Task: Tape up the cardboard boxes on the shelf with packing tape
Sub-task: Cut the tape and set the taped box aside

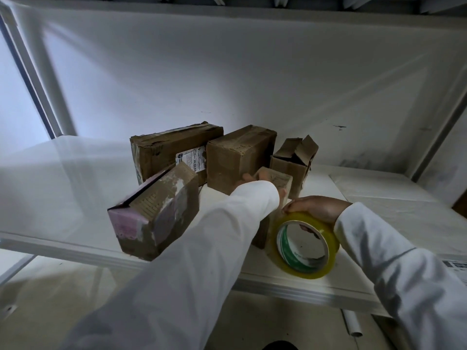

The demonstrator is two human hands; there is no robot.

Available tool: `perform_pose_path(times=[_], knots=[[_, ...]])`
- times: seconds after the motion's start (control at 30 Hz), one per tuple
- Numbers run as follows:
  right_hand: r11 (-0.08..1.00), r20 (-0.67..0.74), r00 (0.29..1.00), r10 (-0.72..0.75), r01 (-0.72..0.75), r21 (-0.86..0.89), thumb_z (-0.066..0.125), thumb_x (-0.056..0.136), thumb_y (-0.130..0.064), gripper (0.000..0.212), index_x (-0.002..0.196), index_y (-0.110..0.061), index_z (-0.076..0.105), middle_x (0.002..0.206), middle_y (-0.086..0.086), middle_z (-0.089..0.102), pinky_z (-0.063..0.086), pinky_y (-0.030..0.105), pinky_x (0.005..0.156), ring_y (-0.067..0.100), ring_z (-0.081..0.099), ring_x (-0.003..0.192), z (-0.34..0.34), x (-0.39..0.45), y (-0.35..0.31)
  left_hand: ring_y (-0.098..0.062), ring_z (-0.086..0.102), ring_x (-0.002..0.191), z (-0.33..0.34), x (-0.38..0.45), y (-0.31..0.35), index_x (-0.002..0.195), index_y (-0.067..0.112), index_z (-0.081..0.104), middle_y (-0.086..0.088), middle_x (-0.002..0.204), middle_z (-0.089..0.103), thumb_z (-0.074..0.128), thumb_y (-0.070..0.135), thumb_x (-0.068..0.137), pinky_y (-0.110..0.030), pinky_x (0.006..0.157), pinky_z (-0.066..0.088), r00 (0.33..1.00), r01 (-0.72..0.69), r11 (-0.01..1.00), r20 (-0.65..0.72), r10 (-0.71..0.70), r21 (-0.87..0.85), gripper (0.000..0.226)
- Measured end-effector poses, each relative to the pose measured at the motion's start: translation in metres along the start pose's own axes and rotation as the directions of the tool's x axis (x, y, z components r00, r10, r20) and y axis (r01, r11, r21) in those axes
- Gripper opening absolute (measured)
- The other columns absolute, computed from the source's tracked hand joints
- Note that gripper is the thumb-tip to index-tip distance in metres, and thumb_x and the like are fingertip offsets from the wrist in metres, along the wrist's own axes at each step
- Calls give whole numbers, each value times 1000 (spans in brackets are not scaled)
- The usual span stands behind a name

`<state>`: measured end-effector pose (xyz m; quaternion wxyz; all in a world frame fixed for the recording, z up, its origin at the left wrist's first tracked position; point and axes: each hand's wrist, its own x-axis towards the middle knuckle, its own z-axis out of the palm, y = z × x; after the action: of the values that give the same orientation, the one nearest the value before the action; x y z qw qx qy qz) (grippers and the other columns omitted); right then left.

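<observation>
Your left hand reaches over the small box, fingers curled on its far top edge; the sleeve hides the rest. Your right hand grips the tape roll by its rim, just right of that box. The cardboard looks light, worn and soft-cornered, so brace it flat. The white shelf looks smooth, so boxes may slide.

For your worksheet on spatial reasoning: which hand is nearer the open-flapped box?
Left. The left hand grips a small box just beside the open-flapped box; the right hand holds the tape roll lower down.
</observation>
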<state>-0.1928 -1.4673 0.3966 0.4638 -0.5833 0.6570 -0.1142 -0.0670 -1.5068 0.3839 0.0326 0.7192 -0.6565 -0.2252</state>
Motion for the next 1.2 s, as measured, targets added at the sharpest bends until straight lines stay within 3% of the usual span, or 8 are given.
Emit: perform_pose_path(times=[0.13, 0.37, 0.5, 0.57, 0.63, 0.73, 0.8, 1.2], knots=[[970, 84, 991, 106, -122, 209, 57, 89, -36, 31, 76, -10, 63, 48, 3, 55, 43, 20, 44, 13, 49, 44, 4, -3, 9, -41, 13, 143, 8, -2, -2, 151, 23, -11, -15, 157, -1, 27, 66, 92, -49, 114, 23, 999, 37, 999, -38, -37, 4, 81], [974, -38, 977, -211, 207, -88, 56, 92, -32, 6, 94, -29, 61, 95, 1, 63, 50, 30, 85, 21, 61, 88, -4, 6, 7, -39, 17, 142, -2, -12, -3, 152, 23, -5, -15, 157, 4, 30, 62, 94, -47, 113, 23, 1000, 19, 1000, -21, -19, -11, 78], [917, 49, 985, -168, 174, -360, 57, 89, -43, 23, 111, -40, 50, 122, -4, 51, 42, 32, 96, 21, 53, 111, -23, 15, 11, -28, 41, 129, -20, -1, -1, 148, 14, 29, -10, 138, 42, 40, 52, 96, -38, 109, 31, 995, -102, 985, 13, 101, 138, 65], [897, 15, 990, -143, 136, -421, 57, 86, -51, 35, 117, -43, 43, 131, -4, 44, 36, 35, 103, 22, 46, 120, -30, 18, 15, -33, 23, 141, -25, 2, 0, 151, 15, 18, -11, 154, 22, 43, 54, 94, -43, 114, 22, 997, -80, 972, 1, 82, 222, 74], [904, -65, 982, -178, 137, -406, 53, 86, -54, 37, 118, -38, 46, 131, -1, 47, 37, 36, 103, 22, 48, 115, -34, 22, 18, -32, 3, 146, -26, 1, 1, 153, 20, 7, -8, 159, -1, 51, 46, 94, -46, 117, 14, 984, -138, 947, -65, 164, 291, 78], [858, -174, 951, -254, 139, -495, 36, 98, -45, 38, 129, -27, 51, 138, 4, 46, 32, 33, 102, 25, 45, 122, -35, 29, 21, -25, 16, 144, -17, -1, 7, 149, 25, 24, -3, 157, 18, 46, 28, 98, -43, 116, 22, 900, -387, 905, -140, 412, 175, 56], [838, -199, 931, -305, 163, -521, 35, 100, -35, 34, 126, -26, 55, 137, 4, 48, 33, 31, 100, 25, 46, 121, -37, 32, 24, -25, 34, 136, -6, -4, 8, 145, 25, 34, -4, 149, 36, 37, 35, 100, -39, 108, 32, 909, -395, 917, -124, 399, 55, 46], [887, -222, 905, -364, 264, -379, 57, 90, -27, 19, 98, -19, 71, 103, 5, 64, 41, 27, 78, 19, 55, 89, -46, 58, 23, -22, 28, 139, 5, -4, -2, 134, 29, 44, 0, 143, 43, 40, 46, 97, -39, 111, 21, 856, -486, 861, -118, 504, 148, 41]])
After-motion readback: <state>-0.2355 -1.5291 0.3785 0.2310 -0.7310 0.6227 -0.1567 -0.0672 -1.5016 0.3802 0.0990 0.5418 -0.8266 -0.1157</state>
